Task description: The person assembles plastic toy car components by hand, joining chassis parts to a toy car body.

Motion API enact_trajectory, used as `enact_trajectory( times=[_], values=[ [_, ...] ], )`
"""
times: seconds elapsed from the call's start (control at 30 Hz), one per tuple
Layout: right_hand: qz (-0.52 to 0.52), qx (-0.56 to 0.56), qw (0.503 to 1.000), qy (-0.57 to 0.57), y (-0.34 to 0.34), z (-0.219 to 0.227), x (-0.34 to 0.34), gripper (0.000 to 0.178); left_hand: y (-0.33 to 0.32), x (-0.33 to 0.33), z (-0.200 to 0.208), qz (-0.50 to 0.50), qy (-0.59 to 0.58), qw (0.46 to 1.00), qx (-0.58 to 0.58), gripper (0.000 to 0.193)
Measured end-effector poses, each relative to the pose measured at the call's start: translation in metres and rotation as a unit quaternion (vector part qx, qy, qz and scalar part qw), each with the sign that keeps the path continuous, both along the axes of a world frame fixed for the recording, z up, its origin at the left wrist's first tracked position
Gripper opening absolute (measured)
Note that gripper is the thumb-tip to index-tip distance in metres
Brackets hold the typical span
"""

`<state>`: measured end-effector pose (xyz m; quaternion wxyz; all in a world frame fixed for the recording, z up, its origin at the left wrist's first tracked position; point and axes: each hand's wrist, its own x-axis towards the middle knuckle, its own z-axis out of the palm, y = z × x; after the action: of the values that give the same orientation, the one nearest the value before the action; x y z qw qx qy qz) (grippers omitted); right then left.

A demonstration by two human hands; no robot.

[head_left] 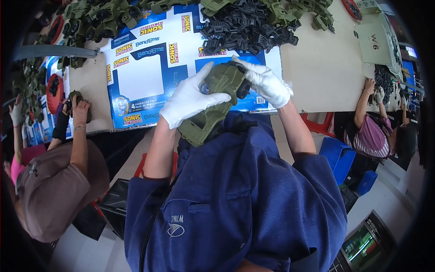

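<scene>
An olive-green toy military truck (217,90) with black wheels is held tilted over the table's near edge. My left hand (190,97), in a white glove, wraps round its middle, with the thumb across the body. At the truck's far end, my right hand (268,84), also gloved in white, presses its fingers beside a black wheel (244,89). What those fingertips touch at the dark far end is partly hidden. Beyond the hands lies a heap of small black plastic parts (247,27).
Printed blue-and-white card sheet (140,84) covers the tabletop. More green toy trucks (97,20) are piled at the far left, others (308,11) at the far right. A grey metal bar (54,52) juts in from the left. Co-workers (63,181) sit on both sides. A pale box (374,41) stands right.
</scene>
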<state>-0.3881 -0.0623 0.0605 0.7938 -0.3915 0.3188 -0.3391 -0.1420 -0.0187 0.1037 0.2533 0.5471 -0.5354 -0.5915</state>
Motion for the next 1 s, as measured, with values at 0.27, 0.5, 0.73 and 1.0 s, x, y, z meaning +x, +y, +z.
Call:
enact_trajectory(
  times=[0.27, 0.5, 0.73, 1.0],
  values=[
    [0.069, -0.171, 0.977, 0.104, -0.018, 0.011, -0.006, 0.061, -0.001, -0.002, -0.001, 0.002, -0.023, 1.000, -0.019, 0.096],
    [0.000, -0.347, 0.897, 0.274, -0.023, 0.036, 0.013, 0.114, 0.005, -0.035, -0.014, 0.122, 0.080, 0.979, -0.141, 0.094],
    [-0.103, -0.435, 0.859, 0.251, 0.018, 0.039, 0.041, 0.084, 0.000, -0.050, -0.025, 0.188, 0.173, 0.925, -0.281, 0.052],
    [-0.218, -0.453, 0.816, 0.286, 0.034, 0.039, 0.044, 0.050, -0.005, -0.055, -0.020, 0.158, 0.116, 0.934, -0.298, 0.026]
  ],
)
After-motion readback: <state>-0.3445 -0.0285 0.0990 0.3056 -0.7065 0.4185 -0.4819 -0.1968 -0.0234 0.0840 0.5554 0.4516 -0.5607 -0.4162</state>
